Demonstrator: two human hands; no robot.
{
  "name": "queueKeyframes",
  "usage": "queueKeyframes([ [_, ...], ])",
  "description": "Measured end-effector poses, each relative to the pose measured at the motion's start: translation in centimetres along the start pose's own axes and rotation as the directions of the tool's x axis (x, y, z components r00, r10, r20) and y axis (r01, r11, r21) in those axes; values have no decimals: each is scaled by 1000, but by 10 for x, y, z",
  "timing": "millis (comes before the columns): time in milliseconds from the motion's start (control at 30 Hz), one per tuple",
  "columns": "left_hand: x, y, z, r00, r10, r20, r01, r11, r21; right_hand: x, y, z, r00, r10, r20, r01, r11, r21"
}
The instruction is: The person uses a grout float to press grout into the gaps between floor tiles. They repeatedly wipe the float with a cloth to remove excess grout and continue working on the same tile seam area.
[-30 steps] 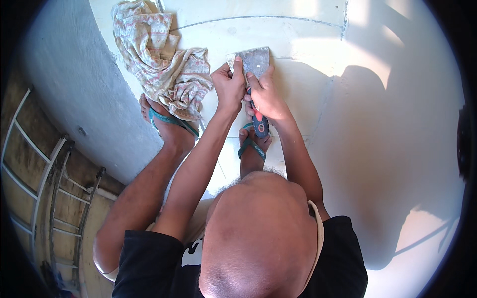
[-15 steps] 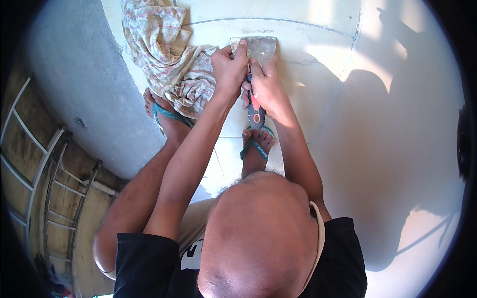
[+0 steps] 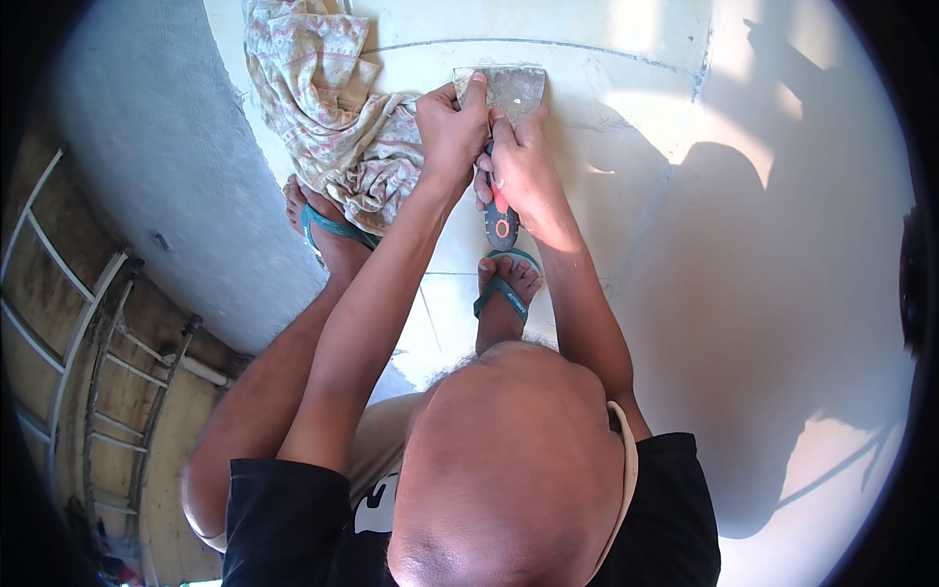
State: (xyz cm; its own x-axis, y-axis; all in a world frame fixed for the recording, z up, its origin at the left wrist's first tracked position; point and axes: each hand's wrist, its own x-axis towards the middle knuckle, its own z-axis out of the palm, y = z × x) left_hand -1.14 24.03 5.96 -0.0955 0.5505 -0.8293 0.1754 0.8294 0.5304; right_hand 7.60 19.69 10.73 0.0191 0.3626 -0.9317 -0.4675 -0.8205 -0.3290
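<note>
A wide-bladed putty knife [image 3: 515,95] lies over the pale tiled floor, its dull grey blade pointing away from me. Its dark handle with red parts points back toward my right foot. My left hand [image 3: 453,132] is closed on the blade's left side, the thumb stretched along the metal. At the right, my right hand [image 3: 525,166] grips the tool where blade meets handle, its fingers partly hidden beneath. Dried, whitish residue marks the blade. Whether the blade's far edge touches the floor I cannot tell.
A crumpled patterned cloth [image 3: 313,108] lies left of my hands. My feet in green flip-flops [image 3: 504,293] stand close by. Beyond a rough grey strip [image 3: 166,205] at the left, metal ladder-like frames [image 3: 73,323] lean. A dark grout line crosses the tiles ahead.
Both hands and the putty knife have shifted slightly away from me. More of the right flip-flop's front shows behind the handle's end. The grip looks the same.
</note>
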Motion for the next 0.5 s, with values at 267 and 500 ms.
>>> queueKeyframes([
  [267,6,-3,2,1000,5,9,-5,1000,-6,1,-5,3,1000,-16,-12,16,999,37],
  [500,3,9,-1,999,-33,36,34,999,-7,-2,-7,7,1000,-11,-24,12,999,45],
])
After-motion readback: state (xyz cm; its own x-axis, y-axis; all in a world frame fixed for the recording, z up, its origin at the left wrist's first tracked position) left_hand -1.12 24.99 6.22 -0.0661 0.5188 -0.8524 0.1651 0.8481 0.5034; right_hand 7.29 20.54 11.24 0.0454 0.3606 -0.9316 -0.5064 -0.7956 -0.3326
